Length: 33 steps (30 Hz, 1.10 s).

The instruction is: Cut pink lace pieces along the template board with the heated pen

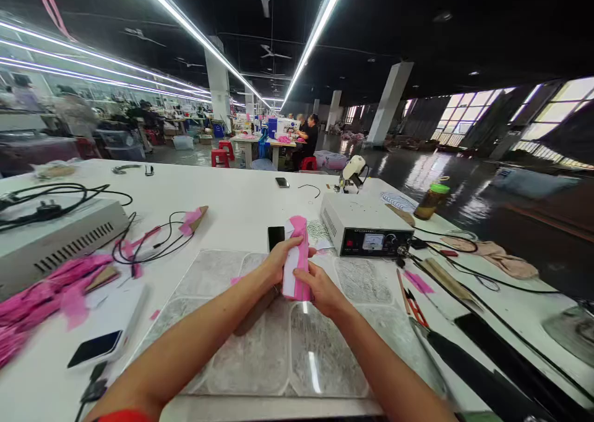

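Both my hands hold one upright stack of pink and white fabric pieces (297, 255) above the middle of the white table (232, 199). My left hand (281, 260) wraps its fingers round the stack's left side. My right hand (318, 286) grips its lower right side, thumb against the pink face. Under the stack lie clear glass or plastic plates (260, 341) on the table. A dark wooden tool handle (255, 314) lies beneath my left wrist.
A white control box with a dial (364, 227) stands right of the stack, red snips (413, 304) and cables beyond it. A grey machine (55, 236), pink ribbon heap (41, 298) and phones (95, 348) lie left. People work at far tables (306, 134).
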Motion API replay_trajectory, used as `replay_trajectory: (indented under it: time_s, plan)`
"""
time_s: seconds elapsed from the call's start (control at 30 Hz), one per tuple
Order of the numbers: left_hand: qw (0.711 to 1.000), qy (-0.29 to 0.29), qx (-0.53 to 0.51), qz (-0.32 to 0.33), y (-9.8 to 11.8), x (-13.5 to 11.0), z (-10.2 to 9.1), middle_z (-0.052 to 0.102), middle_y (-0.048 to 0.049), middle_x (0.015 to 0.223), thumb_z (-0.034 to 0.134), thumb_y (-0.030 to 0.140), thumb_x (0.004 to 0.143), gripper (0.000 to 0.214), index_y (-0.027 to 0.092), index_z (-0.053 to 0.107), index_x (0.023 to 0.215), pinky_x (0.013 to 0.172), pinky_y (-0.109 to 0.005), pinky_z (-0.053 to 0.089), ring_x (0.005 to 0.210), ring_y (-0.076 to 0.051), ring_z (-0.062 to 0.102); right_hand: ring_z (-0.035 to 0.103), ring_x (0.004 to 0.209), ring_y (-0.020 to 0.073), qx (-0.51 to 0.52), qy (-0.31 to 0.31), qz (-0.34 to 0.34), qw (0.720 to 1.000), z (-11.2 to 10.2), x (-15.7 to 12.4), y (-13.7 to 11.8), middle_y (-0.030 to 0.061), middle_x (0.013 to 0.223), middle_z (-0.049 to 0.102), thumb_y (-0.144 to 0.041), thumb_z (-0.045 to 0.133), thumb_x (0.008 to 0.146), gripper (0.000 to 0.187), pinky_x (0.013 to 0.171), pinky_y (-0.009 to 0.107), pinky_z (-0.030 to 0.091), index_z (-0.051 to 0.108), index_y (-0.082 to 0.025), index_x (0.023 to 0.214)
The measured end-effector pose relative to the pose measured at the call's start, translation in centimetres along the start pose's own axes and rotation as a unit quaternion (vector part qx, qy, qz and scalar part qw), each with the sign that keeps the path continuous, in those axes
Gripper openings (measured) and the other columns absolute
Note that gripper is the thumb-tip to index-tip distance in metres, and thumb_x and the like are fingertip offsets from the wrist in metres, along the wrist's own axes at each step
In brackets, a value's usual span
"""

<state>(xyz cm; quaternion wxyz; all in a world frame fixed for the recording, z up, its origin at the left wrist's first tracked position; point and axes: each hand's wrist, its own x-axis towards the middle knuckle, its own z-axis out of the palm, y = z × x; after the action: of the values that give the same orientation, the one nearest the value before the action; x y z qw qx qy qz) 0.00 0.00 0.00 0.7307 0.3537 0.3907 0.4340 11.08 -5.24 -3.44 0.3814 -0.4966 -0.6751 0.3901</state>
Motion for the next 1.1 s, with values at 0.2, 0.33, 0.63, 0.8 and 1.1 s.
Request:
replay_trajectory:
  time_s: [0.2, 0.33, 0.63, 0.8, 1.1]
  plan:
    - [0.998, 0.029, 0.016, 0.052, -3.8, -1.6, 2.0, 0.066, -0.0021, 0.077, 0.081, 0.027, 0.065, 0.038, 0.015, 0.06, 0.094, 0.058, -0.021, 0.046, 0.064, -0.012, 0.061, 0.059, 0.074, 0.0195, -0.094, 0.093, 0.032, 0.991, -2.7, -2.8, 1.2, 0.0084, 0.083, 0.067, -0.034, 0.055, 0.079, 0.03, 0.066, 0.028, 0.039, 0.057, -0.015, 0.102]
    - [0.999, 0.017, -0.001, 0.032, -6.0, -2.8, 2.5, 0.065, -0.0012, 0.071, 0.079, 0.016, 0.066, 0.03, 0.015, 0.058, 0.087, 0.06, -0.023, 0.048, 0.062, -0.013, 0.061, 0.058, 0.069, 0.0198, -0.154, 0.079, 0.044, 0.984, -3.1, -5.0, 1.7, 0.0076, 0.078, 0.066, -0.034, 0.058, 0.078, 0.034, 0.065, 0.027, 0.034, 0.057, -0.016, 0.106]
    - [0.997, -0.016, -0.056, -0.047, -6.6, -3.4, 1.3, 0.067, -0.0049, 0.071, 0.08, 0.018, 0.067, 0.027, 0.012, 0.061, 0.085, 0.063, -0.032, 0.054, 0.063, -0.017, 0.064, 0.056, 0.066, 0.0147, -0.014, -0.058, 0.052, 0.997, -5.1, -6.1, 2.8, 0.0023, 0.08, 0.066, -0.051, 0.05, 0.082, 0.052, 0.06, 0.026, 0.041, 0.056, -0.018, 0.121]
    - [0.996, -0.031, -0.054, -0.07, -6.6, -3.9, 1.0, 0.069, -0.0057, 0.073, 0.08, 0.014, 0.065, 0.027, 0.012, 0.061, 0.084, 0.064, -0.034, 0.056, 0.064, -0.018, 0.066, 0.05, 0.06, 0.0126, 0.072, -0.077, 0.058, 0.993, -5.7, -6.3, 4.0, -0.0008, 0.068, 0.06, -0.053, 0.053, 0.079, 0.052, 0.055, 0.025, 0.038, 0.06, -0.015, 0.114]
    - [0.994, -0.062, -0.042, -0.077, -7.1, -4.0, 1.6, 0.069, -0.009, 0.075, 0.081, 0.014, 0.063, 0.028, 0.01, 0.06, 0.082, 0.062, -0.031, 0.056, 0.067, -0.02, 0.068, 0.045, 0.058, 0.012, -0.132, -0.012, 0.032, 0.991, -5.3, -7.7, 2.4, -0.001, 0.066, 0.059, -0.047, 0.051, 0.082, 0.036, 0.056, 0.024, 0.033, 0.064, -0.018, 0.098]
